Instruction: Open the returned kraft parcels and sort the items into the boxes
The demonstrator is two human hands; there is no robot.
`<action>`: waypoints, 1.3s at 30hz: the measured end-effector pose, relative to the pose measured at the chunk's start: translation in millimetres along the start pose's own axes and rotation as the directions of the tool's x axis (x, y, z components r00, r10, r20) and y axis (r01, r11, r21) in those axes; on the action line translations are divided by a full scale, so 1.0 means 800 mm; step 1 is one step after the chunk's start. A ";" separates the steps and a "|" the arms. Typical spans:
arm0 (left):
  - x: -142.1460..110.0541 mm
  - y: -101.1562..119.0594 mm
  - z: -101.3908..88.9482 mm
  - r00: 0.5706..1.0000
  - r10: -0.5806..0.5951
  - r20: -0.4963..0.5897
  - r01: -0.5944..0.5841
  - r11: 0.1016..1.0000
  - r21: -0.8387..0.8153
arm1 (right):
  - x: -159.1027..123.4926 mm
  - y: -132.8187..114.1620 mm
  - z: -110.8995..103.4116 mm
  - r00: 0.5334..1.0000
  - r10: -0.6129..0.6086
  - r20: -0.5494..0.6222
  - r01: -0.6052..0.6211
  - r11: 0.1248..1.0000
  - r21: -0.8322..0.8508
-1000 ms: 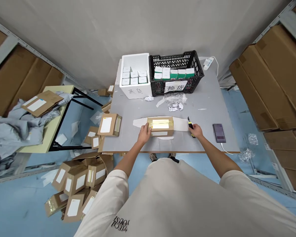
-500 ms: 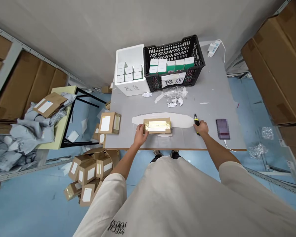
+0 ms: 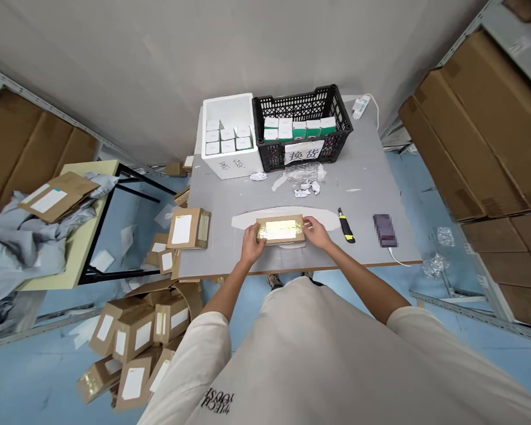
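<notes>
Grey worktable (image 3: 367, 195), near edge: the left hand (image 3: 252, 246) and right hand (image 3: 316, 232) now clasp opposite ends of the taped cardboard parcel (image 3: 279, 230). The yellow utility knife (image 3: 346, 226), released from the right hand, lies just beside it; the black crate (image 3: 303, 127) stands beyond.

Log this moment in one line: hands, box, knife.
left hand: on taped cardboard box | right hand: on box | yellow utility knife: lying apart

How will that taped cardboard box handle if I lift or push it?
The cardboard box looks stiff, with square corners. Being flat and low, it would probably slide rather than tip or roll. The glossy tape on top may be slippery.
</notes>
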State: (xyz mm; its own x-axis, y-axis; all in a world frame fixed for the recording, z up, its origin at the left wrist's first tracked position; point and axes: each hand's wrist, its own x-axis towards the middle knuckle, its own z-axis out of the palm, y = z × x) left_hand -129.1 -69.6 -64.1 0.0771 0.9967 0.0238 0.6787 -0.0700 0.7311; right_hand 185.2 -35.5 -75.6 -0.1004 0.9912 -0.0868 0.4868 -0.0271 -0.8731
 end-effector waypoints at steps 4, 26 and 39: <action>0.002 -0.005 -0.001 1.000 0.005 -0.015 -0.006 1.000 -0.022 | -0.008 -0.030 0.009 0.999 0.003 -0.052 -0.006 0.998 -0.056; -0.011 -0.012 -0.007 0.998 -0.003 0.058 -0.002 0.996 0.091 | 0.055 -0.064 -0.001 0.973 0.027 0.230 0.035 0.965 -0.261; -0.038 0.003 -0.039 0.978 0.155 0.141 -0.168 0.982 0.085 | 0.060 -0.047 0.005 0.962 -0.010 0.273 0.104 0.938 -0.332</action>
State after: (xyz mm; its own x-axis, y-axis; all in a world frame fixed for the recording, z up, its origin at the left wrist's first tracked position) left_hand -152.9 -99.1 -41.6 0.2832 0.9582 0.0405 0.7158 -0.2393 0.6561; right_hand 158.6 12.4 -48.6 -0.3387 0.9182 -0.2056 0.7337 0.1210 -0.6686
